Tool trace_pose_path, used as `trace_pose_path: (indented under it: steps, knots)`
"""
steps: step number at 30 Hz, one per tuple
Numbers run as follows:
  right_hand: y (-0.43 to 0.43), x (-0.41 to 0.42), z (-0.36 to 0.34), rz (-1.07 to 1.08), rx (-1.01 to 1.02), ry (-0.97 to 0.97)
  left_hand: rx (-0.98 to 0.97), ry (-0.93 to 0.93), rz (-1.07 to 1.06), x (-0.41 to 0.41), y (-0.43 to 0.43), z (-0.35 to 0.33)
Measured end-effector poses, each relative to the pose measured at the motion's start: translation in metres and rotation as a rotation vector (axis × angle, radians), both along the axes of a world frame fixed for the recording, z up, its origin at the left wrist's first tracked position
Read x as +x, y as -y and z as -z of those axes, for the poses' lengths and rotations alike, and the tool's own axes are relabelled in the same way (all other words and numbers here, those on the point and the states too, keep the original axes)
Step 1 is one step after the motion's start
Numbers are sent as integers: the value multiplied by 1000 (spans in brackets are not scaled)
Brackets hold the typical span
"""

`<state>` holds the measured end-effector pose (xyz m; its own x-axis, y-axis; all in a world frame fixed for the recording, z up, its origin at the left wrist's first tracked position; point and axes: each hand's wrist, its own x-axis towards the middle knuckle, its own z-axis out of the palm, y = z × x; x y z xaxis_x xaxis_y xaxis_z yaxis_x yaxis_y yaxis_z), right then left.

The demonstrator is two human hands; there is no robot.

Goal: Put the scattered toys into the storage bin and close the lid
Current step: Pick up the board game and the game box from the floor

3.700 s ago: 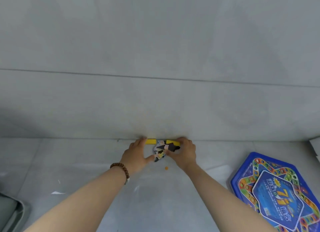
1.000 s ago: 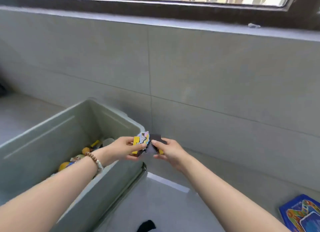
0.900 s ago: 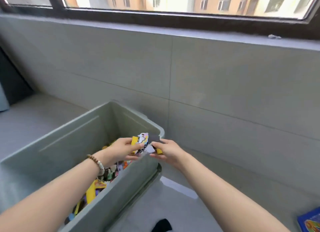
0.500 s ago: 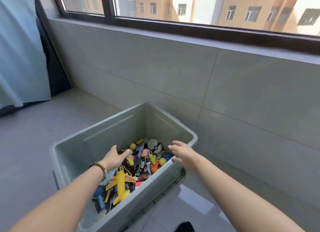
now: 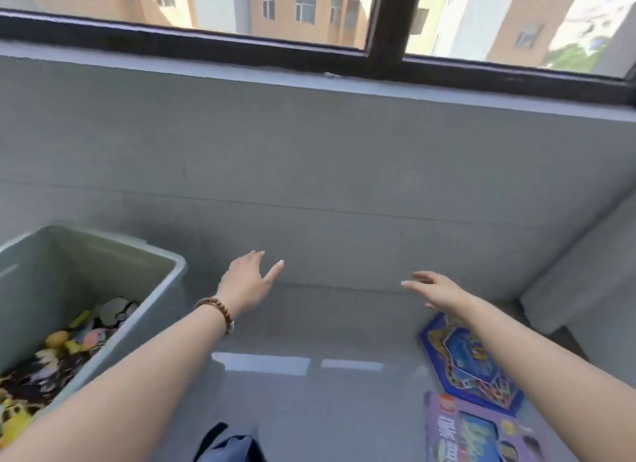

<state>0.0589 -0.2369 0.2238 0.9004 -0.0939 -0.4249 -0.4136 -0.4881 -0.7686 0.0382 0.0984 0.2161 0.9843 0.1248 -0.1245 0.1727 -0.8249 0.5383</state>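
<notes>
The grey-green storage bin [image 5: 161,286] stands open at the left, holding a heap of colourful toys [image 5: 62,344]. My left hand [image 5: 246,282], with a bead bracelet at the wrist, hovers empty to the right of the bin, fingers spread. My right hand [image 5: 438,293] is also empty and spread, above the far edge of a blue hexagonal game board [image 5: 471,361] lying on the floor at the right. A purple game box [image 5: 464,430] lies in front of that board. No lid is in view.
A grey tiled wall [image 5: 327,186] rises just beyond my hands, with a window above it. A low grey ledge [image 5: 578,282] juts out at the right. A dark blue-clad knee or foot [image 5: 230,444] shows at the bottom edge.
Both hands carried puzzle pieces to the bin and let them go inside. Since then the view and both empty hands have swung right, away from the bin toward the game board.
</notes>
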Motion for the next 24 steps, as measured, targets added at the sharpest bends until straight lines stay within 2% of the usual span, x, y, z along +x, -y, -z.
trace_pose_path:
  steps: [6,10,19,24]
  knots:
    - [166,-42,59,339,-34,-110,-5,-169,244,42,167,72]
    - [235,-59,120,482,13,-208,-43,-340,284,51,256,126]
    - [302,-56,238,650,103,-267,-219,-531,275,52,377,228]
    - [311,-49,283,746,257,-303,-466,-648,120,47,417,255]
